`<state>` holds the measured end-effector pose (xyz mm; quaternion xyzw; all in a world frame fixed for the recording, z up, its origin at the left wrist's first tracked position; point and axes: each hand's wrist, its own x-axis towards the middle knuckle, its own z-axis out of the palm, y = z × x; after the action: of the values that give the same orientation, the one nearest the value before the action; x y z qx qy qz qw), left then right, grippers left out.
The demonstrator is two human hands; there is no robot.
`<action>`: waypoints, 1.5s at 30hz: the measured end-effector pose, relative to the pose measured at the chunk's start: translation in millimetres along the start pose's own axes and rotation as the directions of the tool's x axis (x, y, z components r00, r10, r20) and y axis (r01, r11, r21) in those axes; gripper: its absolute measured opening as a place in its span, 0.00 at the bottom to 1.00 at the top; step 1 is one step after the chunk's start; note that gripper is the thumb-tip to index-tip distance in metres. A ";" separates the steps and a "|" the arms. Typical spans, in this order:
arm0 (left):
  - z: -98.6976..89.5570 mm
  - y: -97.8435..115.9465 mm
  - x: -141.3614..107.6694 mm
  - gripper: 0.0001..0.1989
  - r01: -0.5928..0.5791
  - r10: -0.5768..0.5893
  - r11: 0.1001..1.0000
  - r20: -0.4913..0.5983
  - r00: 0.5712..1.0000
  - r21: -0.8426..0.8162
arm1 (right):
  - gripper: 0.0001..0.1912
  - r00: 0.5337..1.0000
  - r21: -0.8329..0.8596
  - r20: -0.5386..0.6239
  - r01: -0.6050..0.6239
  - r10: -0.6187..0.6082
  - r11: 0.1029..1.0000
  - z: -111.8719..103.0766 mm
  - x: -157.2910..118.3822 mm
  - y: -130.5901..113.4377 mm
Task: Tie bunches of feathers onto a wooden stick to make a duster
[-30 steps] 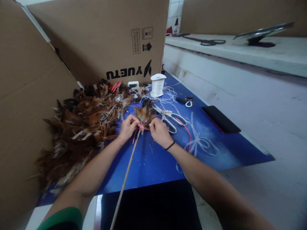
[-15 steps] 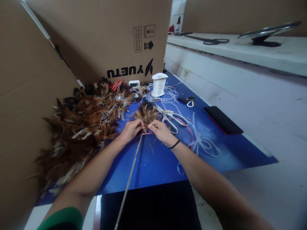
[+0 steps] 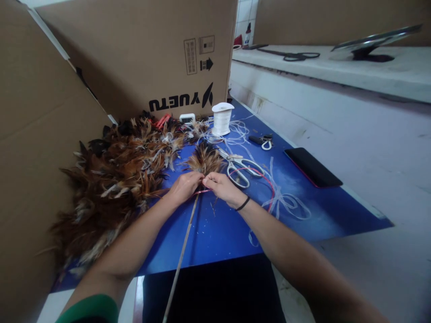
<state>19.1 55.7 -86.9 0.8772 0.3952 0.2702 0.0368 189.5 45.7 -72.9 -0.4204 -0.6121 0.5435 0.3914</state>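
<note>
Both hands meet at the base of a brown feather bunch (image 3: 206,158), where it joins a thin stick (image 3: 183,251) that slants down toward my lap. My left hand (image 3: 186,185) is closed in a pinch at the red ribbon there; the fingertips are partly hidden. From the right side, my right hand (image 3: 222,186) pinches the same red ribbon (image 3: 252,170), whose long tail curves out over the scissors. A short piece of ribbon shows below the fingers. Silver scissors (image 3: 239,172) lie spread on the blue table just right of the feathers.
A big pile of brown feathers (image 3: 117,179) covers the table's left side. Cardboard walls (image 3: 134,54) stand behind and left. Farther back are a white ribbon spool (image 3: 221,120), loose white ribbon (image 3: 286,202) and small clippers (image 3: 261,141). A phone (image 3: 313,167) lies at the right edge.
My hands have come closer together at the base of the feathers, the right one moving slightly left. The red ribbon's tail has shifted outward to the right.
</note>
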 end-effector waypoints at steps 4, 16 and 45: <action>-1.6 1.2 1.6 0.06 0.012 -0.014 0.998 -0.030 0.999 -0.054 | 0.11 0.999 0.075 -0.049 -0.003 0.007 0.997 -6.7 -0.7 -7.4; -1.8 -1.7 -0.4 0.04 0.007 -0.009 1.000 -0.105 0.994 -0.026 | 0.06 0.887 -0.693 -0.300 0.049 -0.350 0.719 -32.5 -2.1 -8.1; 0.8 -0.1 0.3 0.08 -0.039 0.042 0.999 -0.079 0.996 0.030 | 0.07 0.984 0.227 -0.129 -0.088 0.119 0.970 -7.8 7.7 -6.6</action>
<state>19.7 56.1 -87.5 0.8739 0.3823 0.3002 0.0032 193.5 55.2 -65.4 -0.4433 -0.4957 0.5965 0.4493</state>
